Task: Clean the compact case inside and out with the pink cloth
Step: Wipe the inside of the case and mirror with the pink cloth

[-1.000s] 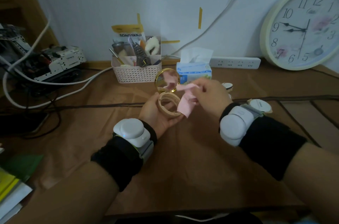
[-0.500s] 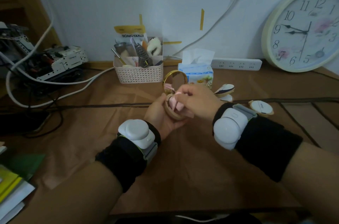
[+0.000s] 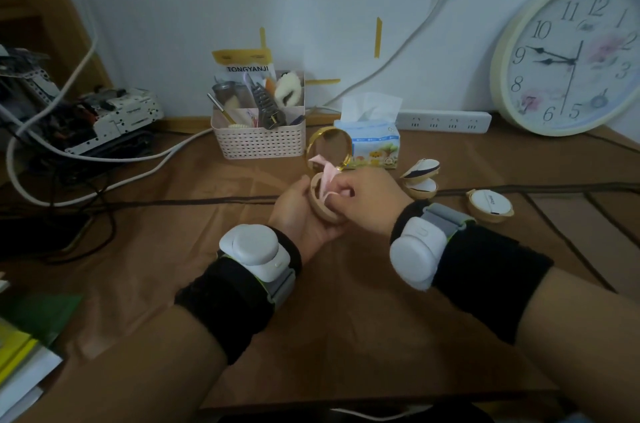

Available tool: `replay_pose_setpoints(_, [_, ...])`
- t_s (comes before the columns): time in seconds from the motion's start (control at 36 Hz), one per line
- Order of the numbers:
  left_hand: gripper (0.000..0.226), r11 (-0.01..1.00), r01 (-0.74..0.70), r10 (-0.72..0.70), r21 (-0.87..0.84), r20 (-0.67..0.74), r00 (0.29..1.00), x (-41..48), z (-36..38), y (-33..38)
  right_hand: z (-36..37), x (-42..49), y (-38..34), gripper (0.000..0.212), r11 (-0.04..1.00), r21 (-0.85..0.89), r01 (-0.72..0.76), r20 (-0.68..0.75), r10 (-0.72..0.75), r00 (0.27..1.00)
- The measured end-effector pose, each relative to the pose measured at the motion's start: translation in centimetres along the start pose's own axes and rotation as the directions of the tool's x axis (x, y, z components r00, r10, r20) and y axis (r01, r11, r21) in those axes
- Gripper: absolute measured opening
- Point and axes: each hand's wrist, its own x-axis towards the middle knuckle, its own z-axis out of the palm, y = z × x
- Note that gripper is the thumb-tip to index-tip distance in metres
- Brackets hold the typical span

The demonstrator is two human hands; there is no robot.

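A round beige compact case (image 3: 323, 209) lies open in the palm of my left hand (image 3: 299, 214), above the middle of the table. Its gold-rimmed mirror lid (image 3: 330, 148) stands upright behind it. My right hand (image 3: 363, 195) pinches the pink cloth (image 3: 325, 176) and presses it down into the base of the case. Part of the cloth sticks up in front of the mirror. My fingers hide most of the inside of the base.
A white basket (image 3: 258, 142) of small tools and a tissue pack (image 3: 374, 145) stand behind the case. Two more compacts (image 3: 420, 176) (image 3: 490, 206) lie to the right. A wall clock (image 3: 575, 55), a power strip (image 3: 443, 121), cables and a brown cloth-covered table (image 3: 346, 336) surround them.
My right hand has brought the pink cloth down from beside the mirror into the base of the case. Both hands have shifted slightly right and towards me.
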Motion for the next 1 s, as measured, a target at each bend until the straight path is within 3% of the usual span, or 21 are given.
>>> replay_pose_setpoints(0.06, [0.051,1.0,-0.006,0.005,0.018,0.012,1.0,-0.1,0.3,0.1,0.1,0.0,0.0,0.018,1.0,0.0,-0.024,-0.094,0.024,0.995])
replay_pose_setpoints(0.14, [0.051,0.999,-0.032,0.031,0.037,0.025,0.999,-0.2,0.3,0.3,0.0,0.3,-0.1,0.006,0.987,0.162,-0.018,-0.243,0.058,0.968])
replay_pose_setpoints(0.28, [0.047,0.995,-0.001,-0.002,0.099,0.026,1.0,-0.4,0.1,-0.1,-0.1,0.9,-0.4,0.014,0.984,0.179,0.009,-0.264,0.039,0.964])
replay_pose_setpoints(0.36, [0.044,0.994,-0.008,0.005,0.105,0.027,1.0,-0.4,0.1,-0.2,0.2,1.3,-0.1,0.02,0.994,0.099,-0.051,-0.218,0.072,0.973])
replay_pose_setpoints(0.58, [0.046,0.999,-0.011,0.01,0.042,0.002,1.0,0.0,0.0,-0.1,0.1,0.9,2.2,0.017,0.974,0.129,-0.185,-0.233,0.211,0.949])
replay_pose_setpoints(0.69, [0.048,1.0,0.008,-0.008,0.018,-0.028,1.0,0.1,-0.2,-0.1,-0.1,0.7,3.1,0.018,0.973,0.107,-0.206,-0.135,0.22,0.966])
replay_pose_setpoints(0.81, [0.043,0.999,-0.022,0.019,-0.023,-0.125,0.992,0.3,-0.9,0.2,-1.1,0.1,3.8,0.019,0.96,0.03,-0.279,0.225,0.265,0.937])
replay_pose_setpoints(0.83, [0.039,0.999,-0.037,0.032,-0.036,-0.13,0.991,0.3,-1.0,0.4,-1.2,-0.1,4.0,0.016,0.961,-0.011,-0.276,0.254,0.27,0.929])
replay_pose_setpoints(0.92, [0.034,0.996,-0.068,0.059,-0.065,-0.126,0.99,0.1,-1.1,1.1,-1.7,-0.1,3.9,0.011,0.98,-0.025,-0.197,0.036,0.198,0.98])
replay_pose_setpoints(1.0, [0.038,0.997,-0.073,0.071,-0.02,-0.088,0.994,-0.1,-0.7,1.2,-1.6,-0.2,2.1,0.008,0.977,0.205,-0.062,-0.069,0.077,0.995])
